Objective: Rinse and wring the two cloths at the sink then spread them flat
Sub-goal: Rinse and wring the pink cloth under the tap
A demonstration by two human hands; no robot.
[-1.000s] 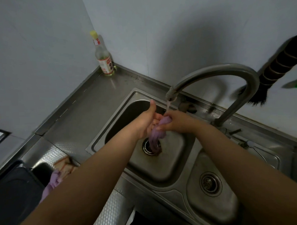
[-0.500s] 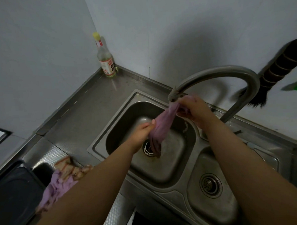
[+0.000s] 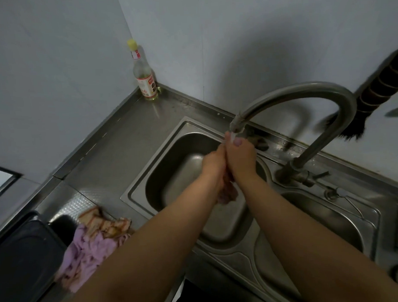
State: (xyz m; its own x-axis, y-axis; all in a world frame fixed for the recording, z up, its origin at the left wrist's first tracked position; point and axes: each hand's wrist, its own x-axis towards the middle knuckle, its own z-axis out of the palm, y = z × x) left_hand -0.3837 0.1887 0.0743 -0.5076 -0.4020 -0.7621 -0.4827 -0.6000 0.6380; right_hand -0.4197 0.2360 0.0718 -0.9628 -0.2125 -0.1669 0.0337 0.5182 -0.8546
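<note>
Over the left sink basin (image 3: 170,138), my left hand (image 3: 213,162) and my right hand (image 3: 241,157) press together around a wet purple cloth (image 3: 227,192). Most of it is hidden between the palms; a bunched end hangs below my wrists and a small tip shows at my fingertips. Water runs from the curved steel faucet (image 3: 304,89) onto the hands. A second purple cloth (image 3: 84,256) lies crumpled on the counter at lower left, partly covering an orange patterned cloth (image 3: 101,222).
A glass bottle (image 3: 144,78) with a yellow cap stands in the counter's back corner. A second, smaller basin (image 3: 331,214) lies to the right. A dark brush (image 3: 376,95) hangs on the right wall. A black appliance (image 3: 21,258) fills the lower left.
The cloth was stretched between my raised right hand and lower left hand; now both hands have come together under the spout, bunching the cloth between them.
</note>
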